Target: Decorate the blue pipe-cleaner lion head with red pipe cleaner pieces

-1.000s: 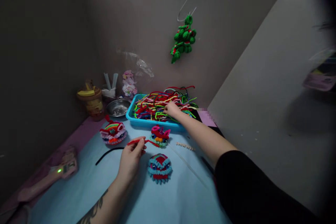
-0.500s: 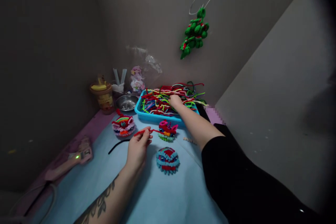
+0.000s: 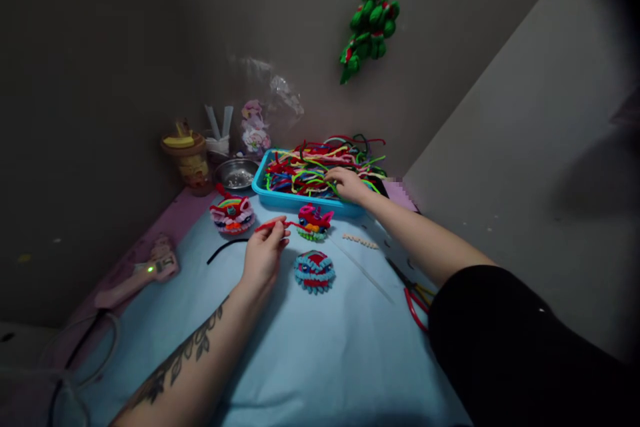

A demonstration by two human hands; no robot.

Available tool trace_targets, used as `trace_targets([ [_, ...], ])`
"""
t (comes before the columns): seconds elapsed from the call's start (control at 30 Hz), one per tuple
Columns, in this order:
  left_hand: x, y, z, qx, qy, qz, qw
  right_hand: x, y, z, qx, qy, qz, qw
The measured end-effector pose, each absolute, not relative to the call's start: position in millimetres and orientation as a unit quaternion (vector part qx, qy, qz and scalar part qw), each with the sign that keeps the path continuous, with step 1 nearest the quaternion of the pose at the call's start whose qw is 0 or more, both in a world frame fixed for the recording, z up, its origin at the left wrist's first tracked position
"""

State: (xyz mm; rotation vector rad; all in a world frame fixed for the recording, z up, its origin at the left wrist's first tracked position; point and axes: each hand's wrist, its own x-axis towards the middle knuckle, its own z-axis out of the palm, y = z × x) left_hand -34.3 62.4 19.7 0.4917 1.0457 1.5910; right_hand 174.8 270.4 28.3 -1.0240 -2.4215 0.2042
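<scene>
My left hand (image 3: 263, 250) is closed in a pinch on a red pipe cleaner (image 3: 267, 225), its twisted end reaching right toward a small red and green lion head (image 3: 315, 223). Over the blue tray (image 3: 280, 199) heaped with coloured pipe cleaners (image 3: 300, 173), my right hand (image 3: 350, 185) has its fingers loosely bent and apart, tips among the strands beside a light green one. A pink and red lion head (image 3: 233, 215) lies to the left of my left hand. In front is a blue and red lion head (image 3: 315, 272).
Red-handled scissors (image 3: 416, 307) lie by my right forearm, near a thin clear stick (image 3: 365, 270) and a beige twisted strip (image 3: 360, 241). A pink glue gun (image 3: 145, 275), metal bowl (image 3: 237, 175) and cup (image 3: 187, 160) stand left. Green ornaments (image 3: 371, 23) hang above.
My right hand has loosened from a fist and shifted slightly right over the tray. The view has tilted down, and the scissors now show. My left hand keeps the red pipe cleaner.
</scene>
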Motion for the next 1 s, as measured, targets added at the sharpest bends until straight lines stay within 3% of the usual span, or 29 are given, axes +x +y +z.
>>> trace_targets([
  [0.33, -36.3, 71.0, 15.2, 0.178, 0.422, 0.681, 0.571, 121.6, 273.6, 16.2, -0.414, -0.820, 0.352, 0.183],
  [0.73, -42.3, 77.2, 11.4, 0.130, 0.406, 0.685, 0.591, 73.7, 357.3, 11.0, -0.477, -0.735, 0.391, 0.283],
  [1.0, -46.6, 76.7, 12.5, 0.106, 0.410, 0.687, 0.590, 82.6, 369.2, 24.3, -0.515, -0.710, 0.386, 0.287],
])
